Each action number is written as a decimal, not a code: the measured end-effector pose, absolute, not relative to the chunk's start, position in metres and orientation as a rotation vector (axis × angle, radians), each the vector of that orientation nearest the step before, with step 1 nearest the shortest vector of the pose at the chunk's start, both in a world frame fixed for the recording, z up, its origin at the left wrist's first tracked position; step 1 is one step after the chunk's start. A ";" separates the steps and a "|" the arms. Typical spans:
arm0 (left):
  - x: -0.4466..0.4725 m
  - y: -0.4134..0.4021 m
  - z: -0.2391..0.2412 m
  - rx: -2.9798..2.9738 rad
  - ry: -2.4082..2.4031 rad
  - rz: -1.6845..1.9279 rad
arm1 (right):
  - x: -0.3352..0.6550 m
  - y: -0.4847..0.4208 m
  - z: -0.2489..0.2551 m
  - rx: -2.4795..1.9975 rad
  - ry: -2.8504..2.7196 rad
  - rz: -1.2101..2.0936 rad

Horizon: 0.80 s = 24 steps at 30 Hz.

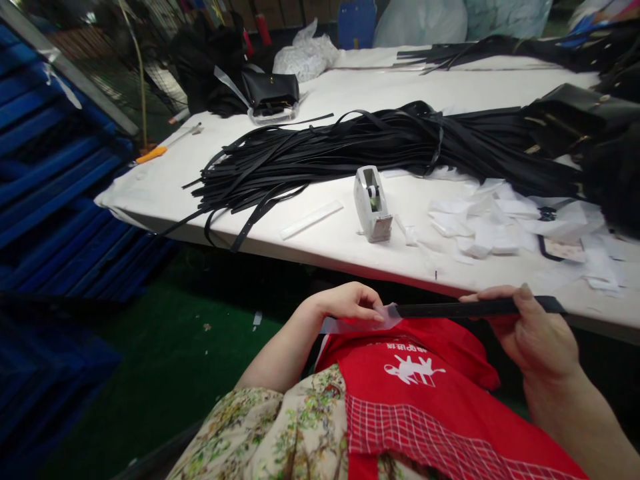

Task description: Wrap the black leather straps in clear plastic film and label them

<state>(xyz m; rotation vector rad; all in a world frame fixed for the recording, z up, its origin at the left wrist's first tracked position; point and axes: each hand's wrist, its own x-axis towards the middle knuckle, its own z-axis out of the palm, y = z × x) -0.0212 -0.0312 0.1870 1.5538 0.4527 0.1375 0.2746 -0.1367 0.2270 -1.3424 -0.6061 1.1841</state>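
Long, flat, black, leathery strap (453, 309): held by near edge of white-topped bench (330, 241) | left hand (350, 303): pinching thin, cloudy plastic strip (345, 326) at left end | right hand (545, 337): closed near right end | likely light, bendy; best gripped near ends

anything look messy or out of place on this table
Looks untidy: crumpled white scraps litter the table on the right, and a few black straps stray from their bundle and droop past the front edge.

Your left fingers (367, 312) pinch translucent film (345, 326) where it meets the black strap (450, 310); your right fingers (528, 304) grip the strap farther along. A tape dispenser (365, 210) stands on the table (320, 241).
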 end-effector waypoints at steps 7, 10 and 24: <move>0.000 -0.041 0.182 1.568 0.532 0.163 | 0.266 -0.135 0.226 -1.403 -0.751 1.277; 0.006 -0.043 0.185 1.603 0.551 0.216 | 0.270 -0.133 0.226 -1.446 -0.852 1.257; 0.059 -0.067 0.189 1.951 0.875 0.511 | 0.231 -0.124 0.186 -1.222 -0.816 1.198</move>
